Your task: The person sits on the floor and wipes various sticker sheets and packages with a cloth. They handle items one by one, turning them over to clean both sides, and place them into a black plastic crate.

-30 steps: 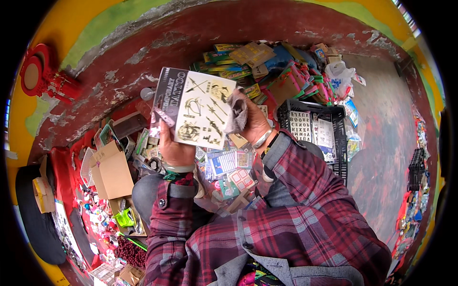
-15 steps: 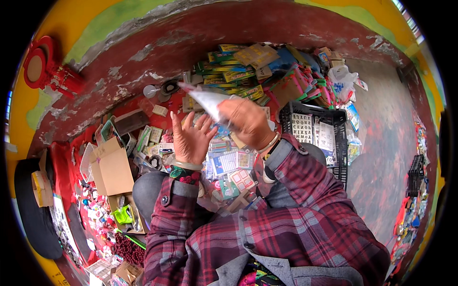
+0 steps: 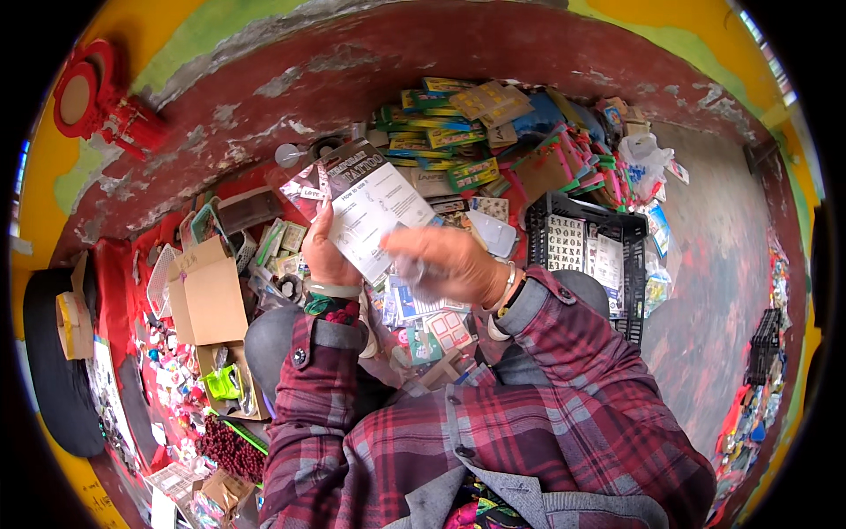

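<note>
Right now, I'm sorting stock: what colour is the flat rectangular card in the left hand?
White card, dark header band; best: head view.

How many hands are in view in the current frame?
2: the left hand holds the printed card by its left side; the right hand, blurred, overlaps the card's lower right in this view. No others show.

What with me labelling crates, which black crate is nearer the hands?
The black crate beside the right knee, holding a lettered sheet; the other crate looks smaller, far off to the person's right.
</note>
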The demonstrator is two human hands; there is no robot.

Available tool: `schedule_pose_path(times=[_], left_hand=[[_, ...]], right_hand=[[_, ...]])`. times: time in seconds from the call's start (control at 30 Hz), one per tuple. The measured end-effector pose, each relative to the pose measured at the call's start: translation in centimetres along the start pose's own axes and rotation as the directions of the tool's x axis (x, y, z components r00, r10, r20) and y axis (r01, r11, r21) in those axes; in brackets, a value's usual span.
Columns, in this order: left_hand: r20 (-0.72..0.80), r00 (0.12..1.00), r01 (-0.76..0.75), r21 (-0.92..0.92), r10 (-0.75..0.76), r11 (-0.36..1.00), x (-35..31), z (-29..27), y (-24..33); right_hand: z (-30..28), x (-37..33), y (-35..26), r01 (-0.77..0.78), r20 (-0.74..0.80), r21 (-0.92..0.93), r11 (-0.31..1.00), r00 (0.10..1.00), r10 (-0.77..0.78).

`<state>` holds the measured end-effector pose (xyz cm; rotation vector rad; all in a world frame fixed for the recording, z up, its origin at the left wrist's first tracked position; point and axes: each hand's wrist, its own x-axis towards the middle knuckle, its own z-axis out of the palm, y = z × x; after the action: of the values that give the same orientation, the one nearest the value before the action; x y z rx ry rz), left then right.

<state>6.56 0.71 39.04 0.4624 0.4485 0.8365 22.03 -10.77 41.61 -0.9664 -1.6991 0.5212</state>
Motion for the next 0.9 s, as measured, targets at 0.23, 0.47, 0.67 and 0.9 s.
schedule_pose_path(times=[0.23, 0.47, 0.67, 0.9], left_hand=[[0.356, 0.931, 0.151, -0.179, -0.079, 0.972, -2.2, 3.4, -3.3], [0.097, 0.978, 0.192, -0.058, -0.186, 0.98, -3.5, 4.9, -5.3], [0.141, 0.945, 0.294, 0.028, -0.295, 0.955, -4.1, 4.5, -6.0], [-0.01, 0.997, 0.083, -0.002, -0.083, 0.997, -3.3, 3.7, -5.8]], right_hand=[[0.8, 0.2, 1.3, -0.111, -0.11, -0.288, 0.951, 0.991, 0.082], [0.4, 0.1, 2.4, -0.108, -0.17, -0.507, 0.855, 0.985, 0.024], [-0.7, 0.6, 3.4, -0.404, -0.407, -0.396, 0.825, 0.882, 0.237], [1.7, -0.1, 2.5, -0.104, -0.176, -0.434, 0.895, 0.984, 0.03]])
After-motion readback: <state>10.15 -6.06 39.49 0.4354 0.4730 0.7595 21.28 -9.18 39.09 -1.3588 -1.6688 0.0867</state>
